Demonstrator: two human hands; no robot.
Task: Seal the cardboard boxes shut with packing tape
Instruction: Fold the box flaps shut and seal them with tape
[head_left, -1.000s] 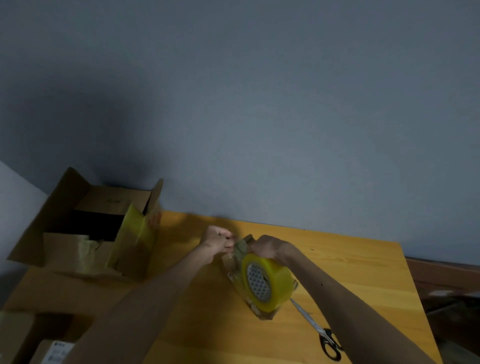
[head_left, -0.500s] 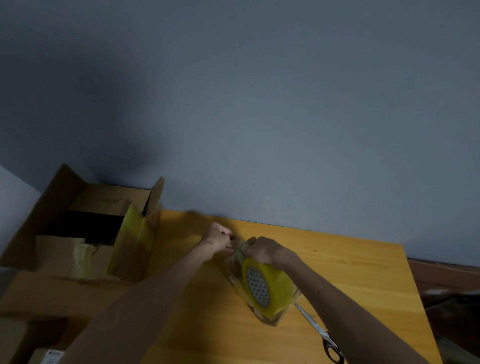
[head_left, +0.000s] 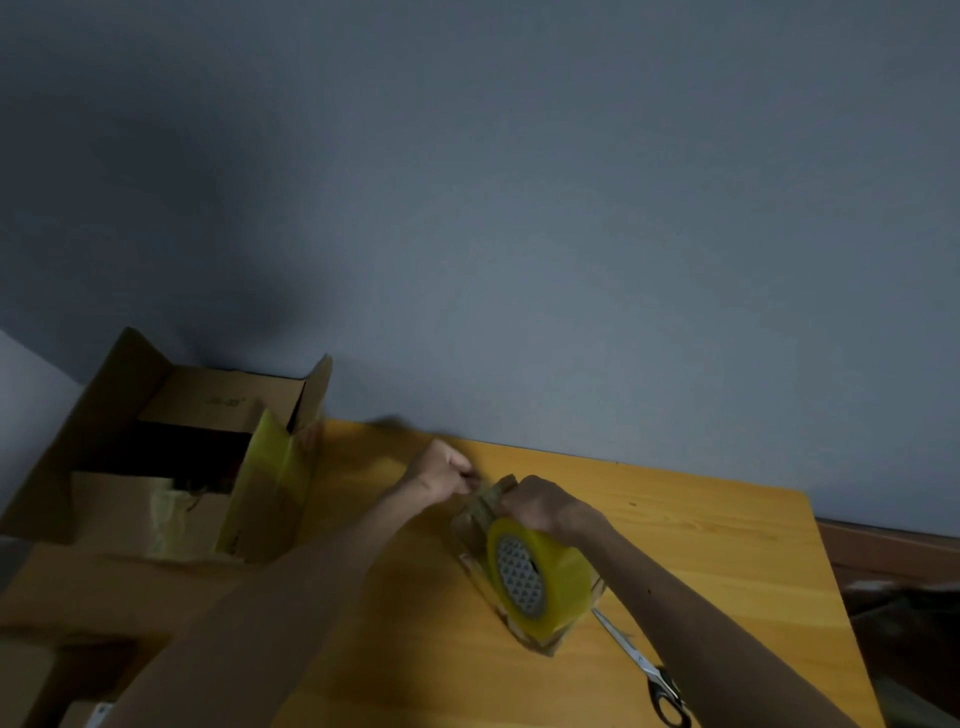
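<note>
Wooden table (head_left: 717, 551), yellow tape roll (head_left: 558, 571) (patterned core)

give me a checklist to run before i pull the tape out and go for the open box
1. Yellow packing tape roll seated in clear plastic tape dispenser: ok.
2. Right hand grips the dispenser's top: ok.
3. Left hand pinches at the dispenser's front; tape end caught: cannot tell.
4. Brown cardboard box flaps closed for taping: not ok, they stand open.
5. Silver black-handled scissors within reach on the wooden table: ok, beside the right forearm.
</note>
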